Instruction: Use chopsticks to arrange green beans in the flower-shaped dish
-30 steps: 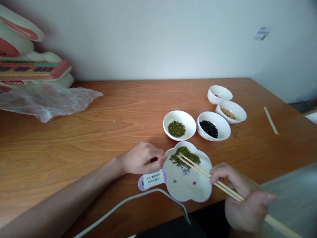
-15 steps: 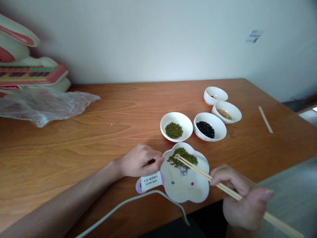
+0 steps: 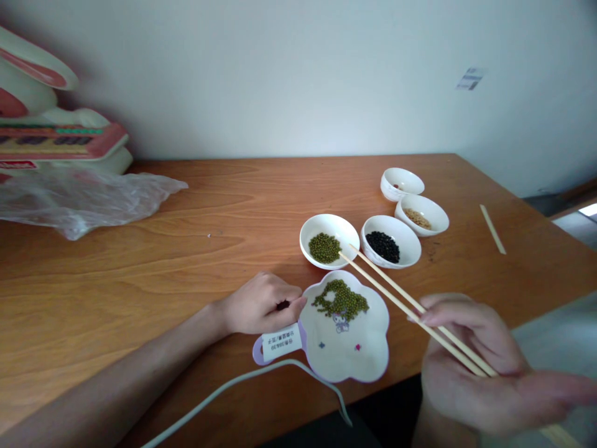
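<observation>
Pale wall runs behind a wooden table (image 3: 140, 261), and most of the things sit toward its right half. Close to the near edge lies a flower-shaped plate (image 3: 347, 348) with a purple rim, a heap of green beans (image 3: 341, 300) on its far part and a small cartoon print just under the heap. The left hand (image 3: 261, 305) rests on the table at the plate's left rim, fingers curled in, thumb and forefinger pinched on something small and dark that I cannot make out. A white label (image 3: 281, 341) juts from the plate's left side, just below that hand. The right hand (image 3: 471, 367) hangs over the near right edge, palm up, fingers loosely closed on a pair of chopsticks (image 3: 405, 298); the tips are slightly apart and reach across the plate's far right rim to the bowl of green beans (image 3: 329, 240), with nothing visible between them. Just right of that bowl stands a bowl of black beans (image 3: 390, 241), then a bowl of tan grains (image 3: 421, 214) and a nearly bare small bowl (image 3: 402, 183) toward the far right. A single loose stick (image 3: 492, 228) lies near the right edge. A crumpled plastic bag (image 3: 84, 196) lies at the far left, and a pale cable (image 3: 261, 379) loops over the near edge.
</observation>
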Motion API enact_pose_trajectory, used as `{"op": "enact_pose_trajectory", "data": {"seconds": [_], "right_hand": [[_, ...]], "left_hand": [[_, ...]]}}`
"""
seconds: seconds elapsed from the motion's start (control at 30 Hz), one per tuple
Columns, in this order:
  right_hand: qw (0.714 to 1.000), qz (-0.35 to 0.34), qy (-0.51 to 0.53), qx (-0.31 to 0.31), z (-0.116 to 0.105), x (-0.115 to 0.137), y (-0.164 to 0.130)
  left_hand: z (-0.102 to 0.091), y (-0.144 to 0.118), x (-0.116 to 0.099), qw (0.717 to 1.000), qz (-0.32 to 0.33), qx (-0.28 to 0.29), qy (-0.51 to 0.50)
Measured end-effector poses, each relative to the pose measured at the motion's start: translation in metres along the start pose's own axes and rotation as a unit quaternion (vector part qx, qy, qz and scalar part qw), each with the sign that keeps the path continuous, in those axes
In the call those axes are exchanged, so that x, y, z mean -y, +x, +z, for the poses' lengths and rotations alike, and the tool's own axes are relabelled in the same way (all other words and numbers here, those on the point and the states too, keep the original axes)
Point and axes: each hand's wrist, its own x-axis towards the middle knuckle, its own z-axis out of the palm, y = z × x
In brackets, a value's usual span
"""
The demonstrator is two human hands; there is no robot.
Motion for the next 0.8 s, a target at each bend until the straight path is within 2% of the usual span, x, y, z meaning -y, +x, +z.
{"op": "enact_pose_trajectory", "data": {"seconds": [0.03,0.1,0.17,0.2,0.23,0.33,0.53,0.8], "right_hand": [[0.999,-0.044,0.017,0.0,-0.006,-0.007,-0.004],[0.993,-0.108,0.024,-0.04,-0.02,-0.024,-0.02],[0.993,-0.108,0.004,-0.038,-0.031,-0.042,-0.04],[0.988,-0.148,-0.03,-0.039,-0.033,-0.051,-0.051],[0.977,-0.195,-0.071,-0.047,-0.034,-0.06,-0.06],[0.961,-0.25,-0.1,-0.063,-0.026,-0.079,-0.08],[0.942,-0.276,-0.121,-0.15,-0.004,-0.088,-0.086],[0.937,-0.281,-0.121,-0.171,0.001,-0.092,-0.091]], "left_hand": [[0.0,0.0,0.0,1.0,0.0,0.0,0.0],[0.0,0.0,0.001,1.0,0.004,-0.002,0.001],[0.0,0.0,0.001,1.0,0.006,-0.004,0.002],[0.0,0.0,0.001,1.0,0.007,-0.004,0.002],[0.0,0.0,0.001,1.0,0.005,-0.004,0.003],[0.0,0.0,0.0,1.0,0.003,-0.007,0.005],[-0.001,0.002,-0.002,1.0,0.016,-0.025,-0.002],[-0.001,0.002,-0.002,1.0,0.011,-0.018,-0.007]]}}
